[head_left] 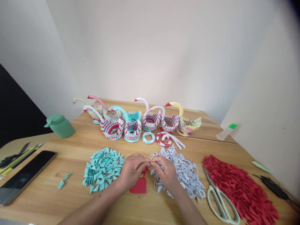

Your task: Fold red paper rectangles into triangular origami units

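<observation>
My left hand point(134, 170) and my right hand point(166, 171) meet fingertip to fingertip above the middle of the table. Both pinch a small red paper piece point(144, 170), mostly hidden behind the left fingers. Just below lies a flat red paper point(138, 186) on the wood. To the left of my left hand is a heap of turquoise folded paper triangles point(103, 168). A heap of pale grey-lilac folded triangles point(185, 173) spreads beside and behind my right hand.
Several folded-paper swans point(132, 128) stand at the back, with paper rings point(148, 137) before them. Scissors point(220, 200) lie against a red triangle heap point(241, 184) at right. A phone point(25, 175), a green lidded container point(60, 126) and a black-handled tool point(274, 187) flank the sides.
</observation>
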Motion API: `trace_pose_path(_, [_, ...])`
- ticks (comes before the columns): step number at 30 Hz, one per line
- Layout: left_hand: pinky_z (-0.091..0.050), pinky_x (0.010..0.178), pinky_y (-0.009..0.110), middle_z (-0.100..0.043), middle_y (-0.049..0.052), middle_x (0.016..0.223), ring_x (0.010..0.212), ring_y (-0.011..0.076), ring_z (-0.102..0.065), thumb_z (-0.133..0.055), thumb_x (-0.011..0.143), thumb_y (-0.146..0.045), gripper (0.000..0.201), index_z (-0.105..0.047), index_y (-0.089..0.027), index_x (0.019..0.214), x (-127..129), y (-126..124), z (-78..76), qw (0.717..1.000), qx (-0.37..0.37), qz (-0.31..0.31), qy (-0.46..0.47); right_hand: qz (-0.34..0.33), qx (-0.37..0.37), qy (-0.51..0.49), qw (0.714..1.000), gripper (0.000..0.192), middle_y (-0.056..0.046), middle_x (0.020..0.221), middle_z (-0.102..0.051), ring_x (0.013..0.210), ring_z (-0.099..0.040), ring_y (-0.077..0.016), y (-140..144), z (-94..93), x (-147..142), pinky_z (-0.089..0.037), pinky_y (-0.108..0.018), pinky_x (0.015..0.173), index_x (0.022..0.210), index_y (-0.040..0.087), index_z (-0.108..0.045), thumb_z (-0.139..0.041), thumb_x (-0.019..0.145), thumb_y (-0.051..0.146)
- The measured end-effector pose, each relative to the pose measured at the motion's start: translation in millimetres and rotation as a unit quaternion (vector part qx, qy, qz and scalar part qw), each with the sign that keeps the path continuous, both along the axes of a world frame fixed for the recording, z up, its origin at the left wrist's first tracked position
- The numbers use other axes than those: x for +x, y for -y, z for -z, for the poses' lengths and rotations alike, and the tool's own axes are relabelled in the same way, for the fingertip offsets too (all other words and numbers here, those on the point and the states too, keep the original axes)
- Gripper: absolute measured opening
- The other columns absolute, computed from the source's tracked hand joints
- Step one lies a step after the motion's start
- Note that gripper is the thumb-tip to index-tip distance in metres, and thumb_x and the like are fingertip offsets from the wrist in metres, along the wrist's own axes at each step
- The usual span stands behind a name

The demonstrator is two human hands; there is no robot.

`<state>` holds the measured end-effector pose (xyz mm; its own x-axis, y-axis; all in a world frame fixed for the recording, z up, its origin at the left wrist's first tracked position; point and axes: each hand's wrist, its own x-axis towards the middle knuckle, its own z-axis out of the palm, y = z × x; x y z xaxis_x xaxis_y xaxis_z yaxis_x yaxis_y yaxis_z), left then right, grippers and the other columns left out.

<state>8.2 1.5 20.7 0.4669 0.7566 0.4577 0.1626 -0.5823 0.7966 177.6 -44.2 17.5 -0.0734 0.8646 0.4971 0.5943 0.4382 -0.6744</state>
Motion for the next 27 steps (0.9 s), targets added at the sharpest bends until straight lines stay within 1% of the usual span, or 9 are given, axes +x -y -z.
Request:
trace_pose_path(2, [-0.047, 0.068, 0.025, -0.071, 0.006, 0.075, 0.071, 0.0176, -0.064, -0.064, 0.080, -0.024, 0.011, -0.073, -0.017, 0.080, 2.4, 1.5, 2.7, 0.991, -0.116, -0.009, 0.064, 0.009, 0.011, -0.014, 1.000, 0.019, 0.001, 0.068, -0.062, 0.063, -0.059, -0.0138, 1.5, -1.3, -0.9, -0.043, -0.023, 0.061, 0.079, 0.020, -0.060, -0.048, 0.092, 0.026])
trace_pose_path(4, [-0.049, 0.067, 0.025, -0.072, 0.007, 0.077, 0.071, 0.0180, -0.065, -0.070, 0.074, -0.026, 0.011, -0.072, -0.016, 0.078, 4.5, 2.7, 5.7, 0.967, -0.222, -0.010, 0.122, 0.016, 0.023, -0.025, 0.999, 0.019, 0.001, 0.067, -0.062, 0.062, -0.059, -0.0137, 2.6, -2.8, -2.1, -0.044, -0.023, 0.060, 0.078, 0.020, -0.060, -0.048, 0.092, 0.026])
trace_pose_path(5, [-0.049, 0.066, 0.025, -0.072, 0.006, 0.076, 0.069, 0.0177, -0.065, -0.072, 0.072, -0.027, 0.013, -0.072, -0.015, 0.077, 5.2, 3.0, 6.9, 0.956, -0.259, -0.006, 0.140, 0.018, 0.030, -0.029, 0.999, 0.019, 0.001, 0.066, -0.062, 0.061, -0.059, -0.0136, 3.0, -3.4, -2.6, -0.044, -0.023, 0.060, 0.078, 0.020, -0.060, -0.049, 0.092, 0.026])
trace_pose_path(7, [-0.049, 0.063, 0.025, -0.071, 0.006, 0.070, 0.064, 0.0165, -0.064, -0.074, 0.069, -0.031, 0.017, -0.072, -0.014, 0.074, 5.7, 3.3, 8.1, 0.939, -0.306, 0.011, 0.157, 0.018, 0.049, -0.032, 0.998, 0.017, 0.001, 0.067, -0.063, 0.061, -0.060, -0.0137, 3.1, -4.1, -3.3, -0.045, -0.023, 0.060, 0.079, 0.021, -0.061, -0.050, 0.091, 0.026])
trace_pose_path(9, [-0.049, 0.062, 0.024, -0.071, 0.005, 0.066, 0.061, 0.0154, -0.063, -0.074, 0.069, -0.034, 0.020, -0.071, -0.014, 0.073, 5.1, 3.4, 7.4, 0.928, -0.329, 0.030, 0.170, 0.017, 0.066, -0.033, 0.997, 0.015, 0.001, 0.067, -0.064, 0.061, -0.061, -0.0137, 2.8, -4.1, -3.5, -0.046, -0.023, 0.060, 0.080, 0.021, -0.062, -0.052, 0.091, 0.025])
trace_pose_path(11, [-0.049, 0.063, 0.024, -0.071, 0.005, 0.066, 0.061, 0.0150, -0.063, -0.074, 0.069, -0.035, 0.022, -0.071, -0.014, 0.074, 4.3, 3.5, 5.4, 0.921, -0.338, 0.043, 0.187, 0.017, 0.081, -0.031, 0.996, 0.013, 0.000, 0.069, -0.066, 0.063, -0.063, -0.0140, 2.0, -3.9, -3.3, -0.047, -0.023, 0.061, 0.083, 0.021, -0.063, -0.053, 0.091, 0.025])
trace_pose_path(14, [-0.049, 0.063, 0.024, -0.072, 0.005, 0.066, 0.062, 0.0147, -0.064, -0.074, 0.071, -0.035, 0.022, -0.070, -0.014, 0.074, 3.8, 3.5, 2.5, 0.923, -0.329, 0.050, 0.194, 0.017, 0.100, -0.027, 0.994, 0.010, -0.001, 0.072, -0.069, 0.065, -0.065, -0.0143, 0.8, -4.2, -2.9, -0.049, -0.023, 0.062, 0.087, 0.022, -0.065, -0.056, 0.090, 0.025])
trace_pose_path(20, [-0.048, 0.065, 0.025, -0.071, 0.005, 0.068, 0.064, 0.0153, -0.063, -0.069, 0.076, -0.035, 0.022, -0.068, -0.013, 0.074, 3.6, 1.6, 3.4, 0.936, -0.302, 0.057, 0.170, 0.014, 0.107, -0.026, 0.994, 0.014, -0.001, 0.070, -0.070, 0.062, -0.065, -0.0144, 0.3, -6.3, -3.2, -0.050, -0.023, 0.060, 0.086, 0.022, -0.068, -0.056, 0.090, 0.029])
trace_pose_path(27, [-0.043, 0.063, 0.023, -0.063, 0.003, 0.068, 0.065, 0.0137, -0.057, -0.061, 0.083, -0.036, 0.025, -0.065, -0.014, 0.073, -0.5, 1.5, 2.6, 0.963, -0.223, 0.061, 0.136, 0.000, 0.091, -0.016, 0.996, 0.018, -0.002, 0.069, -0.068, 0.061, -0.064, -0.0158, 0.5, -5.9, -3.8, -0.049, -0.026, 0.058, 0.086, 0.022, -0.068, -0.055, 0.091, 0.033])
